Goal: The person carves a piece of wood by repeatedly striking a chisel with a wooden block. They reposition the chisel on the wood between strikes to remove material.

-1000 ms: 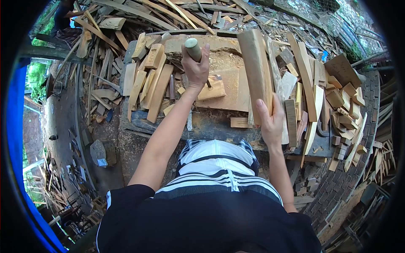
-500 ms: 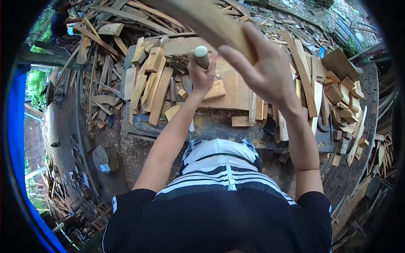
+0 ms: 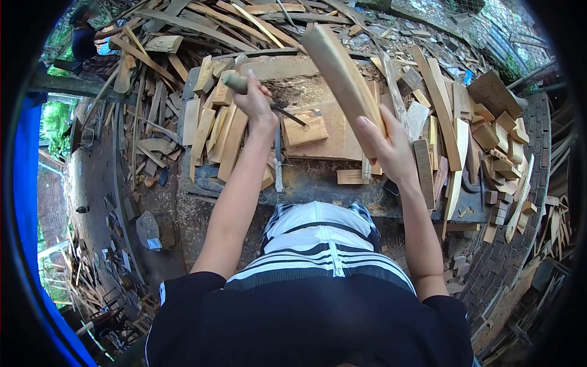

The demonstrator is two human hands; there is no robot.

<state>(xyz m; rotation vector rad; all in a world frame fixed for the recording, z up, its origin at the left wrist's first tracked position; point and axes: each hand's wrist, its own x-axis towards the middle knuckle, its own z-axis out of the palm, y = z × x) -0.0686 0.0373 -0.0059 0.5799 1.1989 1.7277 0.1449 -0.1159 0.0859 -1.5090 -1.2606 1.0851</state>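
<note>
My left hand (image 3: pixel 257 104) is closed round the pale green handle of a chisel (image 3: pixel 287 113). The chisel leans down to the right, its dark blade reaching a small wooden block (image 3: pixel 304 129). A round mark shows on the block's top beside the tip. In my right hand (image 3: pixel 391 147) is a thick wooden bat (image 3: pixel 342 79), gripped at its lower end, with the broad end raised up and to the left. Under the block is a wide wooden board (image 3: pixel 339 137) on the bench.
Wood offcuts (image 3: pixel 220 137) lie to the left on the workbench (image 3: pixel 306 199), and a heap of small blocks (image 3: pixel 501 140) lies at the right. Long scrap planks (image 3: pixel 208 30) are piled beyond. Another person (image 3: pixel 88 43) is at the far left.
The bat has swung down and right, away from the top edge. My left hand has moved left and tilted the chisel, so its blade and the block now show.
</note>
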